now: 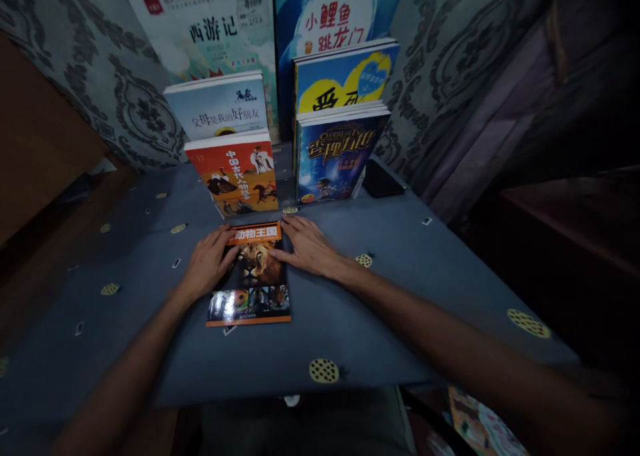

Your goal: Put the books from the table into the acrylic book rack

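A lion-covered book (250, 305) lies flat on the table, its dark front cover up and an orange band across the top. On its upper left side rests my left hand (206, 261), fingers stretched along the edge and thumb over the cover. My right hand (310, 246) lies at the upper right side, its fingers extended near the corner and its thumb touching the cover beside the lion's face. Neither hand is wrapped round the book. Just behind stand a red and orange book (237, 176) and a dark blue book (333, 156), both upright.
Behind those stand a pale blue book (230, 113), a yellow and blue book (345, 79), and two large books, one pale green (215, 29) and one teal (293, 16). A black flat object (383, 179) lies at right. Patterned curtains (125, 89) border the grey-blue tablecloth (390, 336).
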Action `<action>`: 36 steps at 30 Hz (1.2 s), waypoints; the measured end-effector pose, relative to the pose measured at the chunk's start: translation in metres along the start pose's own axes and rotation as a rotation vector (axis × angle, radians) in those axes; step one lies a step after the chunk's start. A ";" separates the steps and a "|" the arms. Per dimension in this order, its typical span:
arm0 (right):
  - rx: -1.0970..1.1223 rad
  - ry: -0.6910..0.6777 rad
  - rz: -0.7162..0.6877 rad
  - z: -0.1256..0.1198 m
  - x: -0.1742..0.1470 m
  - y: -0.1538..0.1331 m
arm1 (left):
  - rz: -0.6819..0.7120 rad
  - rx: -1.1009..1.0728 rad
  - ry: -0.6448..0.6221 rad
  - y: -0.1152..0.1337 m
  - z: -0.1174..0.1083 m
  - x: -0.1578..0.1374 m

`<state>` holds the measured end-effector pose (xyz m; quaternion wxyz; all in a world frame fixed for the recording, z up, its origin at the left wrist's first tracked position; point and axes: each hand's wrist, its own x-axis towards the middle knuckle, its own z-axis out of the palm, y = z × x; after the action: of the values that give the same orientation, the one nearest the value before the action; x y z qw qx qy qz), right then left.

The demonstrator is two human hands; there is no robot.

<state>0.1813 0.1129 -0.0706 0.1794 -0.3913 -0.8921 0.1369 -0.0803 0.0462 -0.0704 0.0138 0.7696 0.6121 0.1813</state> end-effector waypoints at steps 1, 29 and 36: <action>0.000 -0.001 0.002 0.000 0.000 0.000 | 0.001 -0.013 0.009 0.000 0.000 0.000; 0.041 0.061 -0.110 0.016 0.002 0.015 | 0.432 -0.221 -0.281 0.089 -0.014 -0.065; 0.100 0.062 -0.060 0.009 0.004 0.014 | 0.474 -0.177 -0.243 0.091 -0.017 -0.066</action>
<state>0.1840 0.1246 -0.0837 0.2305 -0.3588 -0.8896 0.1637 -0.0120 -0.0429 -0.0498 0.1117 0.9033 0.3904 0.1385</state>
